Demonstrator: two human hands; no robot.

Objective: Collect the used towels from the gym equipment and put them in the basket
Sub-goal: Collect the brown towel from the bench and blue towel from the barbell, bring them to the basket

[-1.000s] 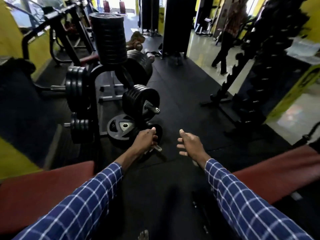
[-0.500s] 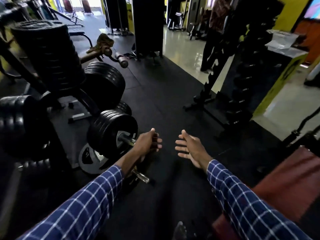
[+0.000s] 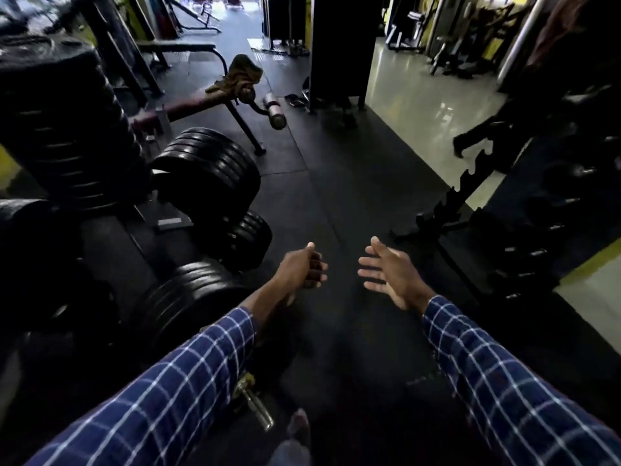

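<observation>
Both hands reach forward over the black rubber floor [image 3: 336, 203], empty. The left hand [image 3: 300, 269] has its fingers loosely curled; the right hand [image 3: 389, 272] has fingers spread open. A crumpled olive towel [image 3: 240, 74] is draped over the far end of a maroon bench [image 3: 188, 107], beyond the stacked weight plates [image 3: 208, 169].

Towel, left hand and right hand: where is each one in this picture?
towel [image 3: 240, 75]: head view, on its crumpled middle, draped over the bench end.
left hand [image 3: 300, 270]: head view, back of the hand.
right hand [image 3: 391, 274]: head view, open palm.
</observation>
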